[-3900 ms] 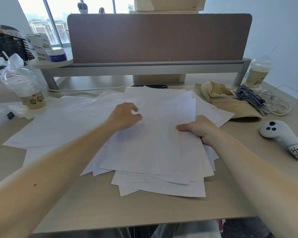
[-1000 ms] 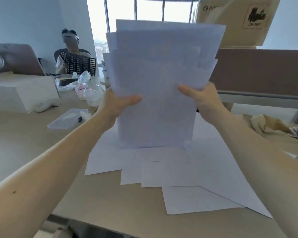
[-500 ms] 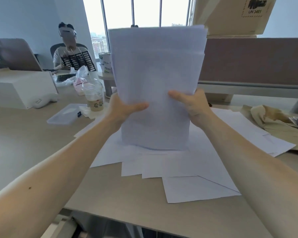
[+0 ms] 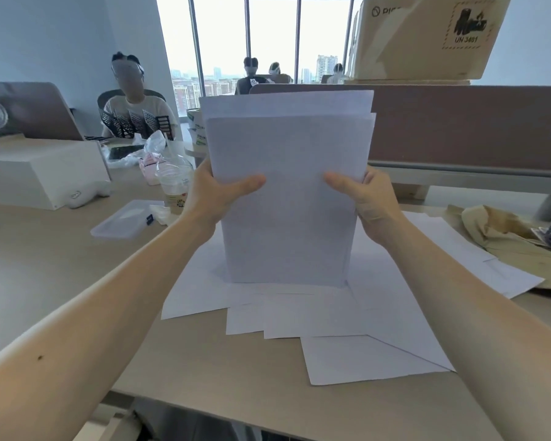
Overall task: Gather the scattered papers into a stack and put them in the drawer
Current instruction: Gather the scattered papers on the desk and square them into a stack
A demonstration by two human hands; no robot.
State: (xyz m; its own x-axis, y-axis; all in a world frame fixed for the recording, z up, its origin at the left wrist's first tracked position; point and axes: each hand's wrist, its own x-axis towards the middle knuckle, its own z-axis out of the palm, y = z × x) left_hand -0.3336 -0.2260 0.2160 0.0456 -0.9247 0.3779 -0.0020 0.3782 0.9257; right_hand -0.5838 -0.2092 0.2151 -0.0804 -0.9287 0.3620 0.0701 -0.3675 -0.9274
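A stack of white papers (image 4: 288, 160) stands upright on its bottom edge in front of me, resting on loose sheets. My left hand (image 4: 213, 195) grips the stack's left side, thumb across the front. My right hand (image 4: 368, 198) grips its right side in the same way. The top edges of the stack are nearly even, with one or two sheets sticking up a little. Several loose white sheets (image 4: 357, 332) lie spread flat on the beige desk (image 4: 61, 275) under and around the stack. No drawer is in view.
Left of the papers are a clear plastic lid (image 4: 124, 219), a plastic drink cup (image 4: 174, 186) and a white box (image 4: 42, 173). A crumpled tan bag (image 4: 503, 230) with cables lies at the right. A brown divider panel (image 4: 458, 125) stands behind. People sit at other desks.
The papers went from lying spread on the desk to standing upright in both hands. Over the last second the stack dropped onto the desk and its edges became more even.
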